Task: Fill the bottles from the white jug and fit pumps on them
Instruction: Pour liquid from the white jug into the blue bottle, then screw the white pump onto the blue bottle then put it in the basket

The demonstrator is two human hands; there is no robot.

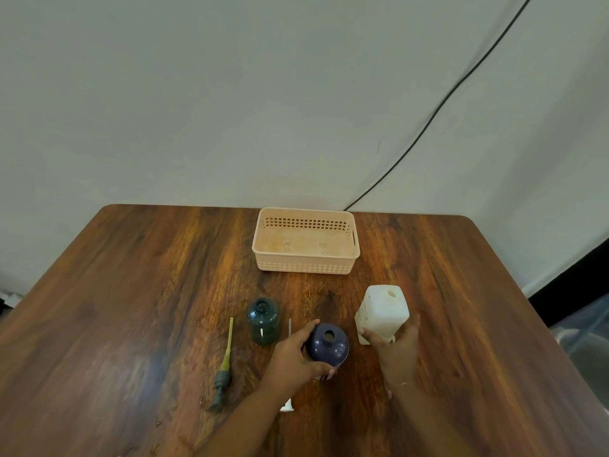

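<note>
A dark blue bottle (328,344) with an open neck stands near the table's front, and my left hand (293,357) is wrapped around its left side. To its right stands the white jug (382,313), upright with a small hole on top; my right hand (395,347) grips its lower part. A dark green bottle (263,321), open-necked, stands alone to the left. A grey pump with a yellowish tube (224,371) lies flat further left. A second pump (289,331) with a white head lies between the bottles, mostly hidden under my left arm.
A peach plastic basket (304,267) sits at the table's back middle, nothing in it. A black cable (438,110) runs down the wall behind. A few drops of liquid dot the wooden table (131,291) near the grey pump.
</note>
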